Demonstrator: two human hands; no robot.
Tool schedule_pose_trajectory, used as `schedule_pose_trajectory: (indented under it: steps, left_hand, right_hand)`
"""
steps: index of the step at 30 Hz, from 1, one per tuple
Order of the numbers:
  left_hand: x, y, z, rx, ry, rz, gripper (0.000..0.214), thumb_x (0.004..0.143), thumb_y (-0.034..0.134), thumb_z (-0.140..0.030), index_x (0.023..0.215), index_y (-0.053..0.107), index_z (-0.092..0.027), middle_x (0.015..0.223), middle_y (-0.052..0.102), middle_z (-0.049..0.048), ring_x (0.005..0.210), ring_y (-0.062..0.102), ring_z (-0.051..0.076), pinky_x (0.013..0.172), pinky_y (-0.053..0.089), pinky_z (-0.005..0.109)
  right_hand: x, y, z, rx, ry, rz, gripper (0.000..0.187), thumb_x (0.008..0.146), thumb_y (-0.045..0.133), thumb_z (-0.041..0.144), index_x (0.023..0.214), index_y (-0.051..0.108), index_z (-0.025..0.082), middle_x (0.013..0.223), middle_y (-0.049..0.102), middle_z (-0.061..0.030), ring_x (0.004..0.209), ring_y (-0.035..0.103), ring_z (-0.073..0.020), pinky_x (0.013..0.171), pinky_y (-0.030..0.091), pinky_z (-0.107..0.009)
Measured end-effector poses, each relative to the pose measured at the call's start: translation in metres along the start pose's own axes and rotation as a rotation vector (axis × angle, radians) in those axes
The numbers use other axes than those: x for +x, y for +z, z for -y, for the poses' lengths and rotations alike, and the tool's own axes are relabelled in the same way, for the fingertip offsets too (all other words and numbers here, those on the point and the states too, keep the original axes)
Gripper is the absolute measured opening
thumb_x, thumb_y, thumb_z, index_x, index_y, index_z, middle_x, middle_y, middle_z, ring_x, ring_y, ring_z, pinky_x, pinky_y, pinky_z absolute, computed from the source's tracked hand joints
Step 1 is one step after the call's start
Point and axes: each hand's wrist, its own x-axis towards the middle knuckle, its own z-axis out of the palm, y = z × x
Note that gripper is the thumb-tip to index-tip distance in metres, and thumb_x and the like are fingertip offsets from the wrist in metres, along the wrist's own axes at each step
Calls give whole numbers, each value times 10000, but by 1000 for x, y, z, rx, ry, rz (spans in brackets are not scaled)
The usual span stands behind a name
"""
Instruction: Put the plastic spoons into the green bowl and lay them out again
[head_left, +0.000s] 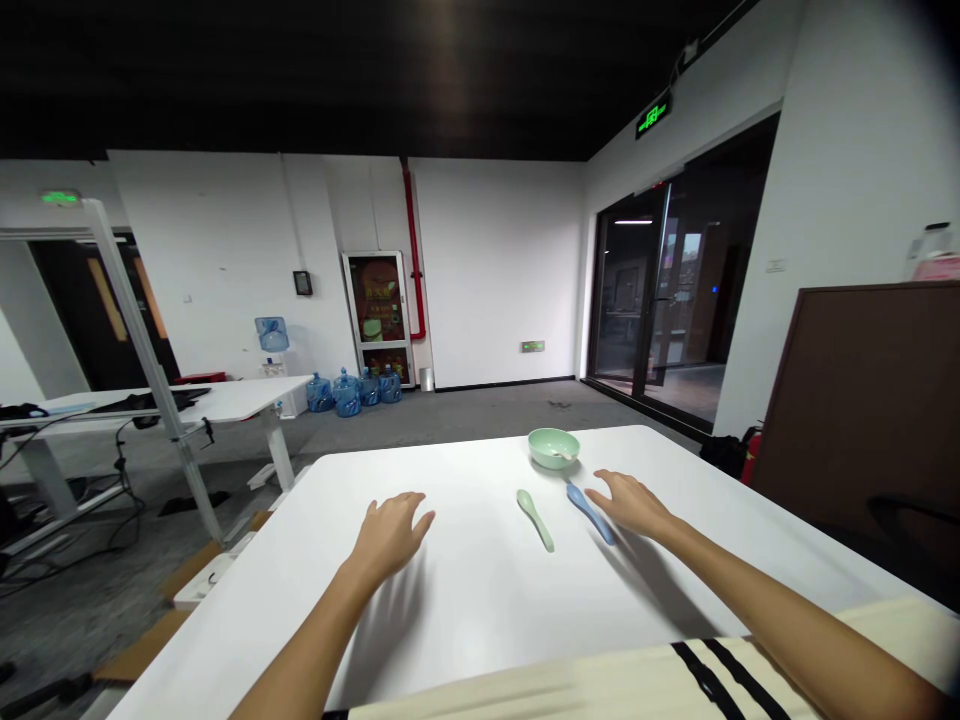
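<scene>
White walls [495, 270] are topped by a black ceiling [300, 70] and met by a grey floor [465, 415]. Blue water jugs [346, 392] are lined along the far wall, near a red pipe [413, 240]. Glass doors [645, 290] are set at right beneath a lit green exit sign [653, 115]; a white desk [225, 400] is placed at left.

A person has two bare arms out in front. The left arm [315, 630] comes up from the low left side, and the right arm [787, 610] comes in from the low right side. Both reach forward on a slant, and the two arms are well apart.

The left hand [391, 535] and the right hand [634, 505] are both open, with the palms facing down. The left fingers [411, 508] point forward and to the right. The right fingers [609, 487] point forward and to the left, so the hands turn in a little toward each other. The right hand is a bit farther forward than the left.
</scene>
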Motion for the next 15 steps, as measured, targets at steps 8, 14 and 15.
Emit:
schedule_pose_trajectory:
  steps: [8,14,15]
  left_hand:
    - [1,-2,-2,-5,-3,13,469,956,340,-458,1302,565,-234,1370,594,86,1235,552,283,1090,302,547]
    - [1,-4,-3,-4,-11,33,469,956,340,-460,1303,564,-238,1374,590,90,1236,553,279,1097,297,532]
    - [1,-4,-2,-4,-9,30,468,956,340,-459,1304,564,-239,1375,590,89,1238,552,277,1100,294,530]
  right_hand:
    - [9,-1,4,-35,-20,-7,587,913,403,558,1322,550,164,1265,624,-162,1171,571,-297,886,422,-345]
    - [43,-15,18,-104,-45,-35,530,928,377,546,1195,630,165,1177,655,-165,1102,603,-289,840,420,-327]
    - [51,-16,21,-111,-45,-37,532,929,373,545,1180,641,159,1169,657,-170,1096,605,-290,834,420,-326]
